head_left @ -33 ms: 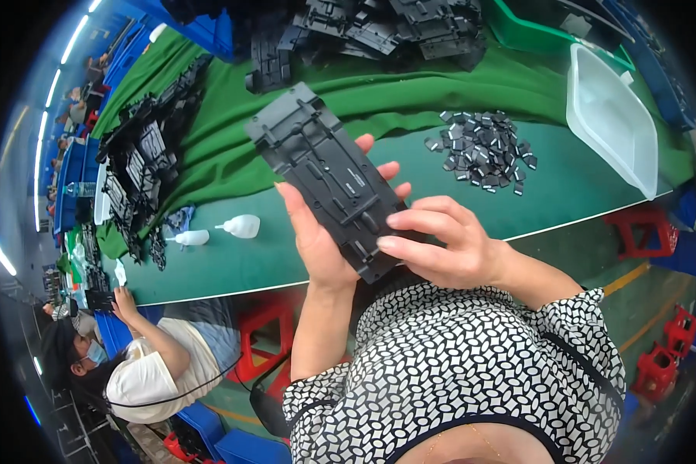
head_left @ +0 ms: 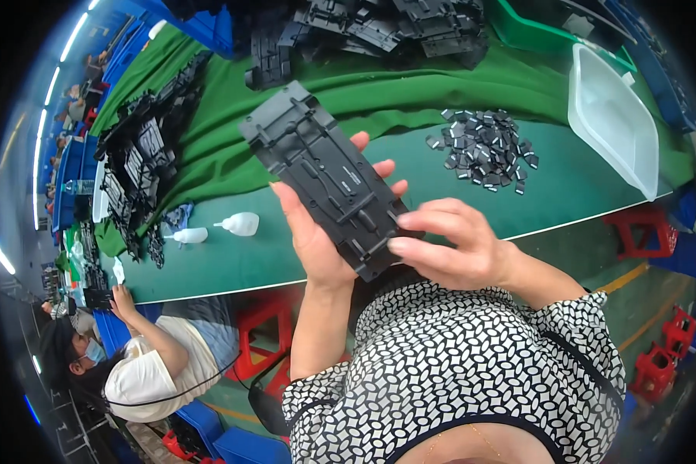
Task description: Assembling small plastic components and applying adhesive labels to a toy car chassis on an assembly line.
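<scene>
A long black moulded plastic chassis plate (head_left: 329,174), like a model car's underside, is held tilted above the table's front edge. My left hand (head_left: 321,247) grips it from below. Its thumb lies along the left edge and its fingertips show past the right edge. At the near right end of the plate, two fingertips of my right hand (head_left: 452,243) press on its surface and edge. The rest of that hand's grip is hidden, and I cannot make out any small part under the fingertips.
Small black pieces (head_left: 487,148) lie heaped on the green table (head_left: 301,271). A white tray (head_left: 611,124) stands at right. Black plastic parts (head_left: 387,31) are piled on green cloth (head_left: 232,147). Two white bottles (head_left: 241,224) lie at left. A co-worker (head_left: 147,371) sits lower left.
The chassis plate and my left hand have shifted slightly left. My right hand's fingertips have slid slightly right, toward the plate's right edge.
</scene>
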Motion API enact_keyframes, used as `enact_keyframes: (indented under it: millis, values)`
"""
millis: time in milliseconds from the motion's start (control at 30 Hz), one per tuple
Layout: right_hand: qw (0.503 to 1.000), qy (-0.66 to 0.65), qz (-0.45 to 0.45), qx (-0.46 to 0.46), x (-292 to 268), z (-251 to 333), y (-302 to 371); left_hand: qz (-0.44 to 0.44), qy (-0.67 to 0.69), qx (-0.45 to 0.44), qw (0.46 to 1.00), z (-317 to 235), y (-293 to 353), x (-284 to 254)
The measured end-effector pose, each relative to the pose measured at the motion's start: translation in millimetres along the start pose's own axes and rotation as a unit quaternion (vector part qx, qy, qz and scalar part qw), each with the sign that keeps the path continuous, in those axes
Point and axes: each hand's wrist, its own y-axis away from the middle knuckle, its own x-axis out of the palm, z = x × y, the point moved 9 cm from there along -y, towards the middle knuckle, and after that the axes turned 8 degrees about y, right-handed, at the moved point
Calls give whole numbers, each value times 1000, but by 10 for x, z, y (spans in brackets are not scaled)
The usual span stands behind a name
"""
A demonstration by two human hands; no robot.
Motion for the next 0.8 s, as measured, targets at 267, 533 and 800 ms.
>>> enact_keyframes:
  millis: [267,533,800]
  values:
    - [971,2,27,239,-438,-608,225,41,1,39,998,-86,59,-148]
    - [754,-455,71,467,318,-592,491,51,-297,180,936,-140,213,289]
    - [487,-658,-32,574,494,-679,600,58,-197,143,968,-112,265,245]
